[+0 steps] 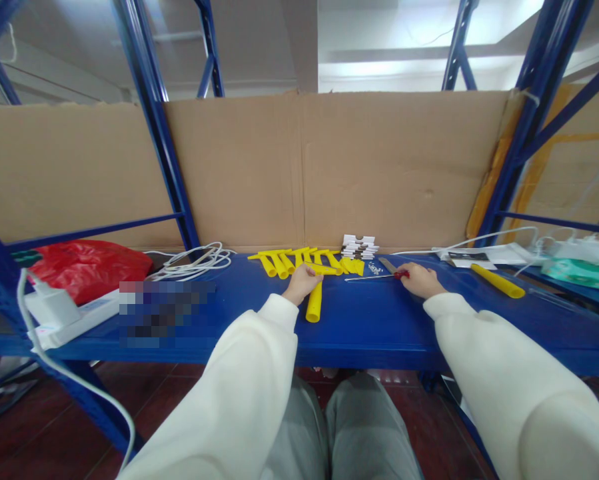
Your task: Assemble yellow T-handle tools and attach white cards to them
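Note:
My left hand (302, 284) is closed on a yellow T-shaped plastic piece (314, 305); its hollow round end points toward me. My right hand (421, 280) is wrapped round the red handle of a screwdriver (374, 277), whose long thin shaft points left, low over the table. Behind my left hand lies a row of similar yellow T-shaped pieces (278, 264). Small flat yellow parts (353, 267) and a scatter of tiny screws (374, 268) lie between the two hands. Just behind them is a stack of white slotted pieces (359, 247).
A loose yellow tube (499, 281) lies at the right. On the left are a red plastic bag (92, 267), a white power strip (82, 320) and coiled white cable (199, 261). A cardboard panel (379, 167) closes the back of the blue table (379, 327), between blue metal posts (152, 113).

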### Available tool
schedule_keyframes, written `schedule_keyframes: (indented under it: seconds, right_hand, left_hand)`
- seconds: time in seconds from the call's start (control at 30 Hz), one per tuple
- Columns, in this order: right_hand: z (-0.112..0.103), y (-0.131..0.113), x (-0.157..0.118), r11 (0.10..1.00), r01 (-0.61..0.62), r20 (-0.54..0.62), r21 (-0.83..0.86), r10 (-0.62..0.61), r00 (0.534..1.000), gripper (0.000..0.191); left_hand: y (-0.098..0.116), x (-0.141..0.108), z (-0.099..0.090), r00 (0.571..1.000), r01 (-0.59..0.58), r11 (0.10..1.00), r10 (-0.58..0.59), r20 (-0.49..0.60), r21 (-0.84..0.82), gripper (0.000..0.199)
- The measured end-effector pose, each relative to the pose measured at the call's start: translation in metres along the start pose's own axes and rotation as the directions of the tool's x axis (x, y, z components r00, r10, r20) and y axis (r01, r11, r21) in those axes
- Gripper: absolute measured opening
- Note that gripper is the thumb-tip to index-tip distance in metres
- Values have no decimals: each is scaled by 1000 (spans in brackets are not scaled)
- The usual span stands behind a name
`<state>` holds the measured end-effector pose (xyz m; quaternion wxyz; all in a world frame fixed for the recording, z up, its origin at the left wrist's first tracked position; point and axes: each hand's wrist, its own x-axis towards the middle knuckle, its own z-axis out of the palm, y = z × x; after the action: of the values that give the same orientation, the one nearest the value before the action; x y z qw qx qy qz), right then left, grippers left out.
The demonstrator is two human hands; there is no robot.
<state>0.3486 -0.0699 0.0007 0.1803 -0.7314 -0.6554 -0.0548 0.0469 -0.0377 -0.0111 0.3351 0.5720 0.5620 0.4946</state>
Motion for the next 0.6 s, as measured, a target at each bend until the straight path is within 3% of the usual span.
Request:
schedule_keyframes:
  seconds: [0.6]
  right_hand:
    - [-3, -2, -3, 1000, -17, 20, 11, 17, 1000, 40]
  left_hand:
    - [12, -13, -2, 1000, 13, 997, -14, 16, 74, 29]
